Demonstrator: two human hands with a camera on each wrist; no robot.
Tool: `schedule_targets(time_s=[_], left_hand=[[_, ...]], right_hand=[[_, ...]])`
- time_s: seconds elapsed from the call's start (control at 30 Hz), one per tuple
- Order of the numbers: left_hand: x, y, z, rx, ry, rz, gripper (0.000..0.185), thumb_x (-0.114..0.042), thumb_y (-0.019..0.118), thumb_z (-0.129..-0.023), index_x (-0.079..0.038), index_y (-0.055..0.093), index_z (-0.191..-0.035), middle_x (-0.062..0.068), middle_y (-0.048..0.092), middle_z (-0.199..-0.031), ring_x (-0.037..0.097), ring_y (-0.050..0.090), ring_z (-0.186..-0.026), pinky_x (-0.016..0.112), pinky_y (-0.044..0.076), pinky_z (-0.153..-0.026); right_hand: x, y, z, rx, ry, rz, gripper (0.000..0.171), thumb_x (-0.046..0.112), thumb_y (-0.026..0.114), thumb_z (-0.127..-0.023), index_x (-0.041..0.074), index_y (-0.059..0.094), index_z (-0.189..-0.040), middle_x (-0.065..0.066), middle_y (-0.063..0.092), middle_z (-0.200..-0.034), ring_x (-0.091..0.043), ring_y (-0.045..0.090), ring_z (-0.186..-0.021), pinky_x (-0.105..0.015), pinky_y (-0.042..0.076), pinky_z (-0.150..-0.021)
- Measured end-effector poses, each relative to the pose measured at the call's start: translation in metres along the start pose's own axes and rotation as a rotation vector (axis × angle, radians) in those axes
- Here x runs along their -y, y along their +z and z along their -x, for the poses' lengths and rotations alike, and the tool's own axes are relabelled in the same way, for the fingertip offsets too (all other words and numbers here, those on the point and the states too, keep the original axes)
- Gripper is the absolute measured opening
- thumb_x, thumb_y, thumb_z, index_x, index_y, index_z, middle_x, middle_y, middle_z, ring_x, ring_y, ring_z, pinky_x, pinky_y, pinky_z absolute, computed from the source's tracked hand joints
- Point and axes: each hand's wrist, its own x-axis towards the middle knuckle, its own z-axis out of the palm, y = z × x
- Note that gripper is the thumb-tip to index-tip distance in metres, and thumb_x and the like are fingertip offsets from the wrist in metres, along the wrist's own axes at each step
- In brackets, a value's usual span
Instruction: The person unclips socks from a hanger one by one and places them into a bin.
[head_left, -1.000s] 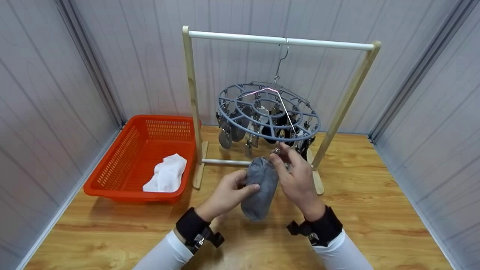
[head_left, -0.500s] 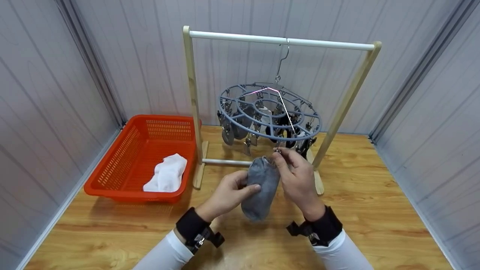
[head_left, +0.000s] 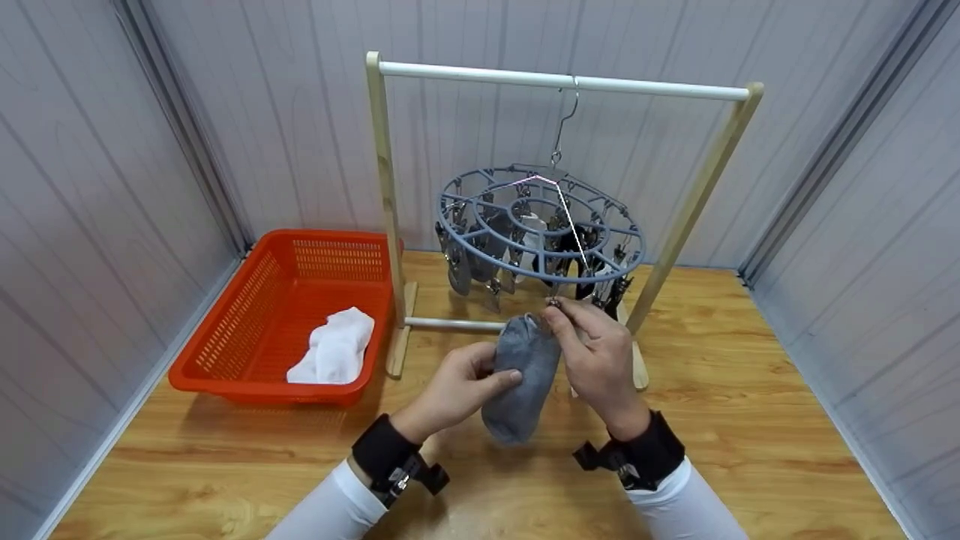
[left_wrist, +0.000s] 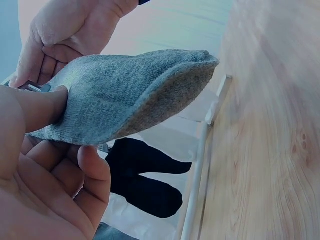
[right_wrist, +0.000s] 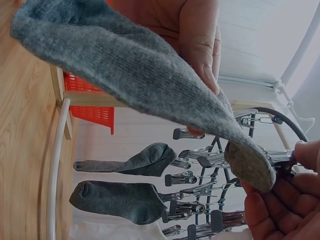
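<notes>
Wood surface (head_left: 720, 390) below the rack (head_left: 540, 232); left hand (head_left: 457, 386) pinches the soft, light sock (head_left: 521, 375) mid-body; right hand (head_left: 596, 352) pinches a clip (head_left: 553, 302) at its cuff.

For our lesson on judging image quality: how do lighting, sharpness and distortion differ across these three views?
Head view: even light, sharp, wall lines bowed at the edges. Left wrist view: the grey sock is sharp, the table washed out. Right wrist view: bright background, hanging socks dim.
</notes>
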Motion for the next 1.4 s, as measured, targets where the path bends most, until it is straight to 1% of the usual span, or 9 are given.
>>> schedule_targets(time_s=[0.27, 0.5, 0.67, 0.77, 0.93, 1.03, 1.13, 1.27, 1.4], left_hand=[[-0.001, 0.000, -0.001, 0.021, -0.013, 0.007, 0.015, -0.011, 0.083, -0.101, 0.002, 0.075, -0.103, 0.003, 0.072, -0.087, 0.010, 0.065, -0.078, 0.026, 0.054, -0.069], [0.001, -0.001, 0.000, 0.036, -0.012, 0.001, 0.016, -0.010, 0.083, -0.101, 0.001, 0.073, -0.099, 0.001, 0.070, -0.085, 0.010, 0.064, -0.076, 0.026, 0.052, -0.066], [0.004, -0.003, -0.001, 0.043, -0.002, -0.013, 0.016, -0.011, 0.083, -0.101, -0.001, 0.072, -0.097, -0.002, 0.065, -0.084, 0.010, 0.060, -0.076, 0.026, 0.048, -0.068], [0.005, -0.004, -0.001, 0.045, -0.005, -0.016, 0.017, -0.012, 0.082, -0.102, -0.001, 0.071, -0.096, -0.004, 0.061, -0.082, 0.011, 0.058, -0.076, 0.026, 0.046, -0.068], [0.005, -0.005, -0.002, 0.049, -0.019, 0.004, 0.014, -0.011, 0.081, -0.103, -0.001, 0.072, -0.099, -0.005, 0.061, -0.082, 0.010, 0.057, -0.076, 0.026, 0.046, -0.068], [0.006, -0.007, -0.002, 0.051, -0.023, 0.005, 0.013, -0.011, 0.081, -0.103, -0.001, 0.073, -0.099, -0.005, 0.062, -0.082, 0.010, 0.057, -0.076, 0.026, 0.046, -0.068], [0.007, -0.011, -0.003, 0.055, -0.025, -0.005, 0.014, -0.012, 0.081, -0.103, -0.004, 0.072, -0.098, -0.006, 0.062, -0.083, 0.011, 0.059, -0.078, 0.027, 0.048, -0.069], [0.006, -0.020, -0.004, 0.030, -0.021, -0.024, 0.018, -0.014, 0.081, -0.103, -0.006, 0.067, -0.095, -0.005, 0.059, -0.083, 0.013, 0.059, -0.079, 0.027, 0.047, -0.069], [0.004, -0.033, -0.005, -0.022, -0.018, -0.035, 0.013, -0.014, 0.081, -0.103, -0.005, 0.072, -0.104, -0.002, 0.061, -0.087, 0.016, 0.060, -0.082, 0.028, 0.049, -0.071]], right_hand=[[-0.001, -0.001, -0.001, -0.025, -0.027, 0.018, 0.019, 0.004, 0.077, -0.105, -0.001, 0.084, -0.122, -0.008, 0.083, -0.112, -0.023, 0.078, -0.098, -0.020, 0.057, -0.084], [-0.002, -0.002, 0.000, -0.028, -0.035, 0.011, 0.018, 0.002, 0.077, -0.104, -0.002, 0.084, -0.121, -0.008, 0.083, -0.107, -0.020, 0.076, -0.087, -0.019, 0.055, -0.077], [0.000, -0.002, 0.000, -0.023, -0.008, 0.005, 0.021, 0.004, 0.078, -0.104, -0.002, 0.083, -0.123, -0.010, 0.082, -0.109, -0.021, 0.077, -0.089, -0.019, 0.058, -0.079], [0.001, -0.002, 0.000, -0.004, -0.017, 0.048, 0.023, 0.007, 0.081, -0.103, 0.000, 0.083, -0.124, -0.009, 0.081, -0.110, -0.021, 0.077, -0.094, -0.021, 0.058, -0.083], [0.002, -0.004, -0.002, -0.005, -0.130, 0.177, 0.028, 0.011, 0.086, -0.099, -0.001, 0.082, -0.124, -0.012, 0.080, -0.112, -0.026, 0.075, -0.099, -0.033, 0.058, -0.088], [0.003, -0.008, -0.005, -0.041, -0.206, 0.244, 0.034, 0.017, 0.088, -0.097, -0.003, 0.080, -0.124, -0.015, 0.080, -0.115, -0.032, 0.075, -0.103, -0.039, 0.058, -0.094], [0.005, -0.011, -0.008, -0.101, -0.289, 0.298, 0.034, 0.022, 0.085, -0.098, -0.003, 0.081, -0.122, -0.017, 0.081, -0.115, -0.036, 0.075, -0.106, -0.043, 0.057, -0.101], [0.006, -0.016, -0.014, -0.211, -0.395, 0.280, 0.028, 0.021, 0.079, -0.103, -0.004, 0.082, -0.116, -0.018, 0.081, -0.111, -0.038, 0.074, -0.100, -0.040, 0.056, -0.101], [0.006, -0.019, -0.020, -0.316, -0.445, 0.235, 0.028, 0.020, 0.076, -0.102, -0.005, 0.081, -0.114, -0.021, 0.078, -0.109, -0.040, 0.071, -0.099, -0.034, 0.054, -0.100]])
